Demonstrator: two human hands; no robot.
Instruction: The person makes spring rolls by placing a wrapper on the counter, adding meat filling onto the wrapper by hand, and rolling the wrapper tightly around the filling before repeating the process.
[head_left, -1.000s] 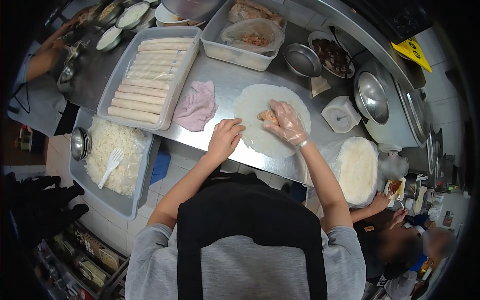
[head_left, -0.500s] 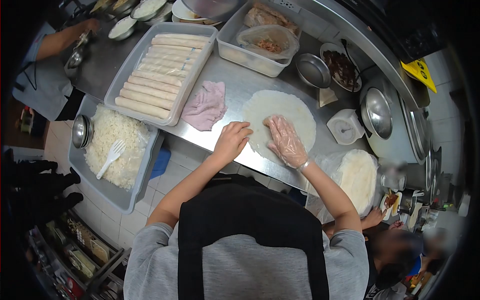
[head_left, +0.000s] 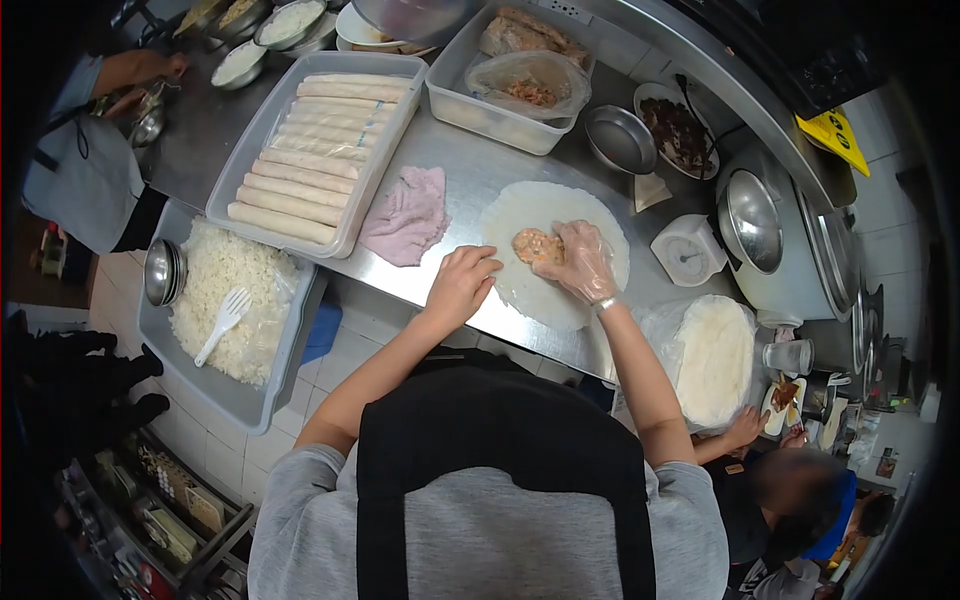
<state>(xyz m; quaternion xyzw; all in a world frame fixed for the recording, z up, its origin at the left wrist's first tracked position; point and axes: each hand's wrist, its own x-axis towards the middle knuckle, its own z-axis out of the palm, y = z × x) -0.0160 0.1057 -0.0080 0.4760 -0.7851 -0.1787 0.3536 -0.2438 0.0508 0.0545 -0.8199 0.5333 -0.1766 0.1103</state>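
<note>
A thin, round, whitish wrapper sheet (head_left: 510, 210) lies flat on the steel counter. An orange-pink, chunky patch of filling (head_left: 536, 246) sits near its middle. My right hand (head_left: 583, 262), in a clear plastic glove, curls its fingers and thumb against the right side of the filling; part of it is hidden underneath. My bare left hand (head_left: 463, 283) rests at the wrapper's left edge, fingers bent and slightly apart, fingertips touching the rim. Left of it lies a crumpled pink cloth (head_left: 407, 215).
Pale rolls fill a plastic tub (head_left: 375, 215); another tub (head_left: 480, 113) holds bagged filling. A scale (head_left: 688, 252) and stacked pale sheets (head_left: 715, 352) stand on the right. Below left, a grey bin (head_left: 262, 415) holds white shreds and a slotted spoon (head_left: 224, 325). Co-workers are at both sides.
My right hand has gone from lying flat over the filling to curling at its right side, and more filling shows. The left hand has barely moved. The left co-worker's arm has shifted.
</note>
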